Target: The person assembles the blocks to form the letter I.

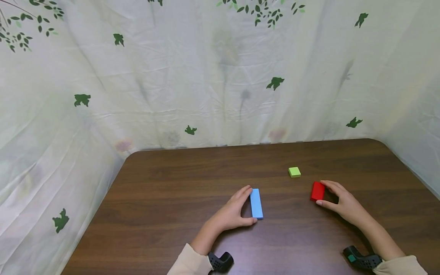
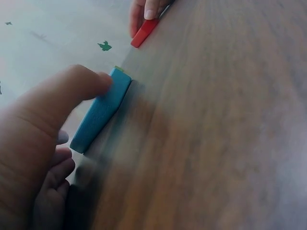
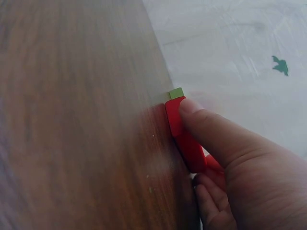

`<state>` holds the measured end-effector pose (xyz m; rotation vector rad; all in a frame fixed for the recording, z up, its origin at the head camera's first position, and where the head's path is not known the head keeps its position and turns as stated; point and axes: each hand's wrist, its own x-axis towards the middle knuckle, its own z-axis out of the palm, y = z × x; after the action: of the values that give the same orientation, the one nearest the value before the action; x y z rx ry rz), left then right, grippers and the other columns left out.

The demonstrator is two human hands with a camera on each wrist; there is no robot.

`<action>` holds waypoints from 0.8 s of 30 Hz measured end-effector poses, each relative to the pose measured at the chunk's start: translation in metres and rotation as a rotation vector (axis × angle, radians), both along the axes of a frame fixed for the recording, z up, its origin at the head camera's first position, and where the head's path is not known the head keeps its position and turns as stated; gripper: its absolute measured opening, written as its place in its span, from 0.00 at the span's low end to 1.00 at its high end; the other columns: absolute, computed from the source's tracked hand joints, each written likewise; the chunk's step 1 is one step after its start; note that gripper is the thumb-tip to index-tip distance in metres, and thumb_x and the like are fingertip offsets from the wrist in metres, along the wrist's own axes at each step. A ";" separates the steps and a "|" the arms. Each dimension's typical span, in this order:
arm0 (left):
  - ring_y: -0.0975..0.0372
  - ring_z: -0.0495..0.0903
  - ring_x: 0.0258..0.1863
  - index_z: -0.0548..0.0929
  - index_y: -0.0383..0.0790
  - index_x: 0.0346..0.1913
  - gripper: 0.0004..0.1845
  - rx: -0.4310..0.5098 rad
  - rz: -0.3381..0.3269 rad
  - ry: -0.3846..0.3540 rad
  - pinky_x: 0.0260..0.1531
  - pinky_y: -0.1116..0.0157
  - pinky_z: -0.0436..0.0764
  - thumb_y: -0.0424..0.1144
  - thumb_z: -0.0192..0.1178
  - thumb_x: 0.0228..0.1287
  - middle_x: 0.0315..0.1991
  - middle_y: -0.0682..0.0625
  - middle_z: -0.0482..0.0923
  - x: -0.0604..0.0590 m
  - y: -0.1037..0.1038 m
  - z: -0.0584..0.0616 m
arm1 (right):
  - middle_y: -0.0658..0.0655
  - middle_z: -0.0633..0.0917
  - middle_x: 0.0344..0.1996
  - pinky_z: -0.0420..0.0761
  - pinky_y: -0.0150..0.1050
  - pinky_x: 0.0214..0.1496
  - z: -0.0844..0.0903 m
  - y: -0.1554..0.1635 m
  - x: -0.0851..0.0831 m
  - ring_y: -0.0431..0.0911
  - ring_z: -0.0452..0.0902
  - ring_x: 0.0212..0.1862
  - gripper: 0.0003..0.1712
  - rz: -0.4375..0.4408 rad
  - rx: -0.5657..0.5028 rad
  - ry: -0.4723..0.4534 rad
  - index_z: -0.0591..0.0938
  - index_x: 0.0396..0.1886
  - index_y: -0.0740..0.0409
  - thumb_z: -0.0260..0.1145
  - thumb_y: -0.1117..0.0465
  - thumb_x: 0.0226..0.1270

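Observation:
A long blue block (image 1: pixel 256 204) lies on the table, its length running away from me. My left hand (image 1: pixel 233 212) spans it from the left, thumb at the near end and fingertips at the far end. In the left wrist view the thumb presses on the end of the blue block (image 2: pixel 103 112). Farther right, my right hand (image 1: pixel 345 202) pinches a shorter red block (image 1: pixel 317 191) between thumb and fingers. The right wrist view shows the thumb on the end of the red block (image 3: pixel 186 136), whose underside is at the tabletop.
A small light green block (image 1: pixel 294 172) lies beyond and between the hands. The brown wooden table (image 1: pixel 172 183) ends at a white curtain (image 1: pixel 192 76) with leaf patterns, which hangs behind it and at both sides. A black device is strapped on each wrist.

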<state>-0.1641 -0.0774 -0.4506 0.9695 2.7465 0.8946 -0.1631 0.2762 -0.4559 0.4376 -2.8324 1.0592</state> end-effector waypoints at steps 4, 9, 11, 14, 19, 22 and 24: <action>0.62 0.48 0.59 0.52 0.42 0.61 0.41 0.058 0.036 -0.003 0.52 0.59 0.58 0.60 0.51 0.46 0.61 0.51 0.47 -0.001 0.000 -0.001 | 0.65 0.61 0.52 0.62 0.55 0.44 -0.001 0.000 0.000 0.60 0.59 0.50 0.42 -0.005 -0.001 -0.010 0.59 0.56 0.64 0.64 0.49 0.44; 0.62 0.54 0.56 0.58 0.42 0.59 0.36 0.081 0.083 0.043 0.51 0.61 0.59 0.59 0.49 0.50 0.57 0.51 0.54 -0.003 -0.001 -0.003 | 0.64 0.60 0.52 0.63 0.53 0.44 -0.001 -0.001 0.001 0.59 0.61 0.49 0.43 -0.016 0.008 0.004 0.60 0.55 0.66 0.65 0.48 0.43; 0.62 0.55 0.55 0.59 0.43 0.58 0.35 0.076 0.090 0.049 0.50 0.61 0.60 0.58 0.49 0.50 0.56 0.52 0.56 -0.003 -0.001 -0.003 | 0.64 0.60 0.52 0.64 0.51 0.44 -0.001 -0.001 0.001 0.59 0.62 0.48 0.41 -0.014 0.001 0.013 0.61 0.54 0.67 0.65 0.49 0.43; 0.63 0.57 0.54 0.59 0.44 0.58 0.34 0.060 0.086 0.056 0.50 0.62 0.61 0.59 0.48 0.50 0.55 0.53 0.57 -0.004 -0.001 -0.004 | 0.62 0.62 0.51 0.66 0.41 0.45 -0.001 -0.002 0.001 0.57 0.63 0.48 0.39 -0.022 0.004 0.031 0.63 0.52 0.66 0.65 0.49 0.43; 0.64 0.58 0.52 0.61 0.45 0.57 0.33 0.043 0.081 0.076 0.49 0.63 0.62 0.59 0.48 0.50 0.53 0.54 0.59 -0.004 -0.001 -0.005 | 0.61 0.65 0.48 0.66 0.41 0.45 0.000 -0.003 0.001 0.56 0.64 0.47 0.37 -0.023 -0.009 0.056 0.64 0.50 0.65 0.66 0.50 0.43; 0.63 0.59 0.52 0.61 0.45 0.57 0.33 0.043 0.081 0.083 0.49 0.63 0.62 0.59 0.48 0.50 0.53 0.54 0.59 -0.004 -0.001 -0.005 | 0.61 0.66 0.46 0.65 0.49 0.42 0.001 -0.004 0.001 0.56 0.65 0.45 0.37 -0.032 -0.015 0.056 0.64 0.50 0.64 0.66 0.50 0.42; 0.63 0.59 0.52 0.62 0.45 0.57 0.33 0.043 0.079 0.087 0.48 0.63 0.63 0.59 0.48 0.50 0.53 0.54 0.60 -0.003 -0.001 -0.005 | 0.61 0.67 0.45 0.66 0.49 0.41 0.002 -0.005 0.002 0.56 0.66 0.44 0.37 -0.046 -0.017 0.057 0.64 0.51 0.62 0.66 0.50 0.42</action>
<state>-0.1671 -0.0787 -0.4553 0.9339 2.8678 0.9492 -0.1607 0.2715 -0.4535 0.3928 -2.7684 1.0444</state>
